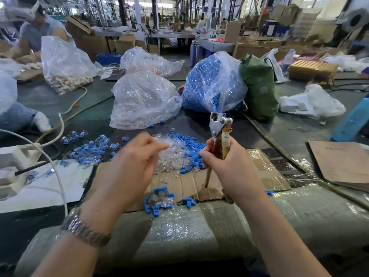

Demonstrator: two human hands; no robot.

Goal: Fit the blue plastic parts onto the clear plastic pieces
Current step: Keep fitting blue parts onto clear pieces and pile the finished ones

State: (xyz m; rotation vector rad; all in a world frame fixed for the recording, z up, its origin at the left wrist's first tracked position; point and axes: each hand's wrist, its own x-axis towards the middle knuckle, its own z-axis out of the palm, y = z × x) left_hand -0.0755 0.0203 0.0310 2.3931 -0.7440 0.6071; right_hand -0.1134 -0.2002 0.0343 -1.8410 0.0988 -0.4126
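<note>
Nearest me: silver metal-link wristwatch (84,229) on my left wrist. My left hand (137,156) is raised over the mixed heap of clear plastic pieces (171,154), fingertips pinched together; motion blur hides what they hold, probably one clear piece, can't confirm. My right hand (223,158) is wrapped around the tape-bound handles of the silver metal crimping pliers (219,126), head pointing up, slot looks empty from here.

Loose blue plastic parts (191,145) lie around the clear heap on the flattened brown cardboard sheet (257,168); a small blue cluster (159,200) sits at its near edge. Assembled-looking blue-and-clear pieces (87,149) are spread to the left. Bulk blue stock is in the clear plastic bag (213,84) behind.

To do it well, I think: seat the blue part square on the clear piece before pressing, keep the pliers steady, bring the piece to the slot, don't force a tilted fit
</note>
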